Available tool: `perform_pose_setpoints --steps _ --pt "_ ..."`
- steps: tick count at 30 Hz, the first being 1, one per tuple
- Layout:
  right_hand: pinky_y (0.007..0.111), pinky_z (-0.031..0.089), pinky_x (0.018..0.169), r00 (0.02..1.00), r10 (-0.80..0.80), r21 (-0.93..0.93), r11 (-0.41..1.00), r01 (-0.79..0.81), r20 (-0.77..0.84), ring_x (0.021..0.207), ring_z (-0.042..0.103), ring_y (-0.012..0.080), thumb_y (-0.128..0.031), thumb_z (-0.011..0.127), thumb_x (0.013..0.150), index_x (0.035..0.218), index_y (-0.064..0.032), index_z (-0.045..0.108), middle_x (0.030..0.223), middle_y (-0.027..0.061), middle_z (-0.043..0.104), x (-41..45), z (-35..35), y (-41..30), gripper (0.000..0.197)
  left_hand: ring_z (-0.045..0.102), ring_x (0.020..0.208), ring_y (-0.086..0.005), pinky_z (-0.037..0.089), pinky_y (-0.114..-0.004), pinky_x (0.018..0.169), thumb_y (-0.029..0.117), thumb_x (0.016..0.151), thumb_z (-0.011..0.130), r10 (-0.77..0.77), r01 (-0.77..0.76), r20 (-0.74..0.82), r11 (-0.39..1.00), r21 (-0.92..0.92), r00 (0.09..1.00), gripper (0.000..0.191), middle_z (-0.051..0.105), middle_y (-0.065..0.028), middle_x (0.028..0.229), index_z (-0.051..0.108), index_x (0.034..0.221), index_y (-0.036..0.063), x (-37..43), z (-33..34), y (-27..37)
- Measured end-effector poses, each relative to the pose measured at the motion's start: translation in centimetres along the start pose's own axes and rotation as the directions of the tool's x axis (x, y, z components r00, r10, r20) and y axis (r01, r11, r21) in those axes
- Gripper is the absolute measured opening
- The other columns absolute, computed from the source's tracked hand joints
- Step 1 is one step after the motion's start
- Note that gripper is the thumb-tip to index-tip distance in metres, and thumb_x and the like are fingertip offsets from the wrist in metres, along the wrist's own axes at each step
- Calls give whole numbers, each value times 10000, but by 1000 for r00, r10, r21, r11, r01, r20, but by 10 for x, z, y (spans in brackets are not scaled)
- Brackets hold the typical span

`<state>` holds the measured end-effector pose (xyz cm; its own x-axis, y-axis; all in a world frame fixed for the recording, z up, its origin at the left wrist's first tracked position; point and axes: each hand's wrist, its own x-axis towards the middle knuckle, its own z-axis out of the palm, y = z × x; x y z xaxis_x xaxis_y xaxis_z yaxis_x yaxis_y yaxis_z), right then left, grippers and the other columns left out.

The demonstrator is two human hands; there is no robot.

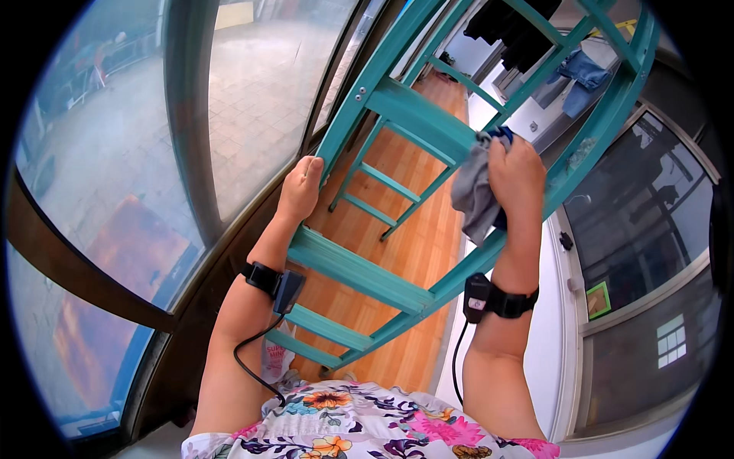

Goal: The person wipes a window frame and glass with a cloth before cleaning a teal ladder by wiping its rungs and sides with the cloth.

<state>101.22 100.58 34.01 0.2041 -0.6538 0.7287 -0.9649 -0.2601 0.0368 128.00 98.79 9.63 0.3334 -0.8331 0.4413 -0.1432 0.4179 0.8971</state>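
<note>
A teal folding stepladder point(367, 269) stands upright right in front of me, its rear legs spread behind the front rails. My left hand point(301, 186) grips the ladder's left side rail, fingers wrapped behind it and partly hidden. In my right hand point(518, 172) is a bunched grey cloth point(476, 192) with a dark blue part. The cloth lies against the right end of a wide step point(421, 117), where it meets the right rail. Whitish residue point(582, 152) marks the right rail farther up.
Large glass windows point(264, 86) line the left side, close to my left arm. On the right are a white wall and a framed window point(642, 212). Jeans point(582, 77) and dark clothes point(510, 28) hang beyond the ladder. A plastic bag point(278, 353) sits on the wooden floor point(413, 350).
</note>
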Motion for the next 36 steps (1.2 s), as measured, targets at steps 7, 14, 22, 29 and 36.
perform_pose_setpoints --steps 7,14,22,29,36 --pt "383 507 745 882 -414 516 818 252 225 749 652 332 -417 600 751 882 46 681 824 236 664 88 53 -104 488 586 759 -195 459 -326 728 663 970 342 33 -32 -30 999 40 999 696 616 -85 779 589 927 13 1 -6 6" --pt "396 502 928 883 -308 345 921 183 353 1096 620 354 -457 629 663 1039 34 712 1134 233 662 76 44 -124 624 597 760 -199 463 -328 727 670 971 319 22 -17 -68 998 61 997 706 615 -80 770 593 900 23 4 -1 -9" --pt "442 501 896 879 -443 240 885 398 178 1012 613 363 -296 667 730 955 8 688 1048 175 637 20 10 -69 379 595 745 -199 469 -334 718 677 965 328 22 -16 -62 996 86 998 704 621 -79 766 596 905 29 3 -12 -24" --pt "440 497 883 933 -346 113 935 335 99 1008 584 397 -139 687 687 975 56 607 1016 215 612 -36 -33 56 357 591 731 -197 467 -333 701 664 966 355 60 -59 -40 997 42 997 699 611 -81 743 590 899 10 -3 -9 -13" --pt "461 481 839 954 -297 45 955 295 52 916 577 397 -110 673 684 913 47 585 951 209 603 -34 -25 31 291 613 763 -248 469 -359 729 669 962 361 27 -22 -60 996 82 998 708 637 -126 779 593 929 1 0 -1 4"
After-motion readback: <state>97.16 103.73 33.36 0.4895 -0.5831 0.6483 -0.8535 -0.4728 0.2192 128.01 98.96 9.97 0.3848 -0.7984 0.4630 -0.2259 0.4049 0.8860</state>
